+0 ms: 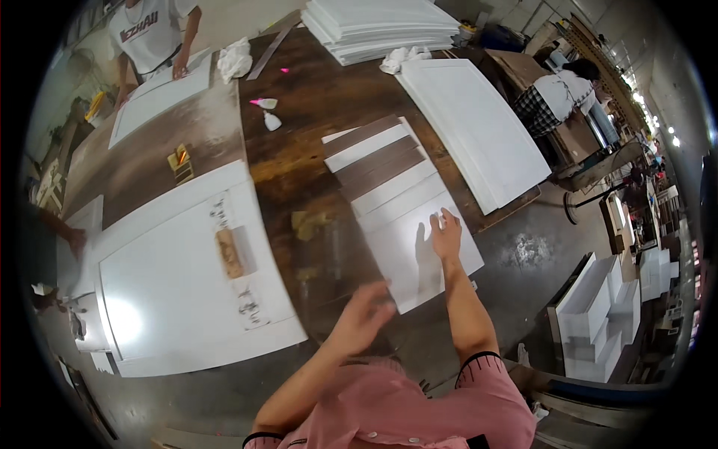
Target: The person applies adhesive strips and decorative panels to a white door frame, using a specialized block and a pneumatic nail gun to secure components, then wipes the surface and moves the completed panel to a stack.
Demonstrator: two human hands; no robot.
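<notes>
My right hand (446, 234) rests flat, fingers spread, on a white panel (415, 251) lying on the dark wooden workbench (299, 150). A small white object sits under or by its fingertips; what it is cannot be told. My left hand (364, 314) hovers blurred over the near left corner of that panel, fingers loosely apart, holding nothing visible. Beyond the panel lie several white and brown strips (378, 161) side by side.
A large white door panel (187, 284) with a sanding block (230, 253) lies at left. Another long white panel (479, 127) and a stack of white boards (381, 26) lie at the far right. Other people work at the far left and right. White drawer boxes (602, 314) stand on the floor.
</notes>
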